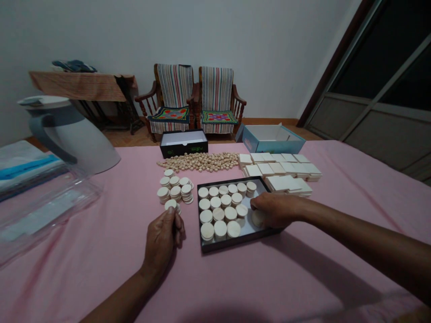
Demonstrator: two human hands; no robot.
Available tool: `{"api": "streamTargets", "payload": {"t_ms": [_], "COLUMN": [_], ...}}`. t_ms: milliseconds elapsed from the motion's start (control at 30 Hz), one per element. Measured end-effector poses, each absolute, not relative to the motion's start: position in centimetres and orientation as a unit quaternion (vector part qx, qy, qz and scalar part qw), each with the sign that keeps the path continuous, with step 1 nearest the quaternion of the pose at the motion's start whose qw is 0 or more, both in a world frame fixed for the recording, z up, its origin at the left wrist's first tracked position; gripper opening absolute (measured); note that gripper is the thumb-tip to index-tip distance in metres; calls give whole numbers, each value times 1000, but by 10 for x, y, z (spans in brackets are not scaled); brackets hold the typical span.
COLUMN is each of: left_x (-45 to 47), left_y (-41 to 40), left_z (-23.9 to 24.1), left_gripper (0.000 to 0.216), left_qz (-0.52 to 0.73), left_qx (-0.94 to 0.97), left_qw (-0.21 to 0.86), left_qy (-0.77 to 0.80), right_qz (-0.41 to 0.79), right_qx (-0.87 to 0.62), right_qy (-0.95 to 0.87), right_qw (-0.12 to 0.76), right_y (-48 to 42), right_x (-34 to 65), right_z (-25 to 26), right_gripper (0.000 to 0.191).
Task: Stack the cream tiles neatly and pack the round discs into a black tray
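A shallow black-rimmed box lid (247,235) with a white inside lies in the middle of the table, holding rows of stacked pale wooden discs (220,229). My right hand (278,208) reaches over its right side, fingers closed on a stack of wooden discs (257,218) low inside the lid; the fingertips are partly hidden. Left of the lid stands a group of more disc stacks (175,192). My left hand (163,240) is at the nearest stack (171,204) of that group, thumb on its top and fingers curled beside it.
Behind the lid lie a heap of small wooden beads (205,162), piles of square wooden tiles (283,170), a black box (183,142) and a blue box (272,138). A grey-white jug (84,139) and a clear plastic case (43,215) occupy the left side of the pink-covered table (215,287).
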State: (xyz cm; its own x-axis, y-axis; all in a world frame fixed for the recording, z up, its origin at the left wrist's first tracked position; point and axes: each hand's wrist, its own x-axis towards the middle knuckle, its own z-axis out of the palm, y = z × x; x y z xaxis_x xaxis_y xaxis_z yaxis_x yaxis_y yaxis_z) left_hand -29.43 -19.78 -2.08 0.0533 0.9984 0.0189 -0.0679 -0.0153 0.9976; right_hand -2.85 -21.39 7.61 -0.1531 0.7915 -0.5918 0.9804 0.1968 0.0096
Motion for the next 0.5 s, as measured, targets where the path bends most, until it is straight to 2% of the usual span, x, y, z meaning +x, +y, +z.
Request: {"api": "streamTargets", "payload": {"t_ms": [133,267,367,500], "left_x": [-294,-293,-293,-293], "left_y": [-198,-199,-199,-198], "left_z": [-21,-21,-22,-22], "left_gripper": [40,42,42,43], "left_qz": [512,514,511,510], "left_qx": [496,493,495,493], "left_qw": [532,532,532,535], "left_qy": [457,458,459,459], "right_qz": [-200,-193,-211,-259], "right_qx": [607,632,596,526], "right_qy": [738,738,770,808], "right_qw": [217,136,87,56], "right_y": [-212,-217,-225,-237], "right_x": [-24,-16,-14,-16], "right_z": [77,87,99,105], "right_gripper": [43,33,22,28]}}
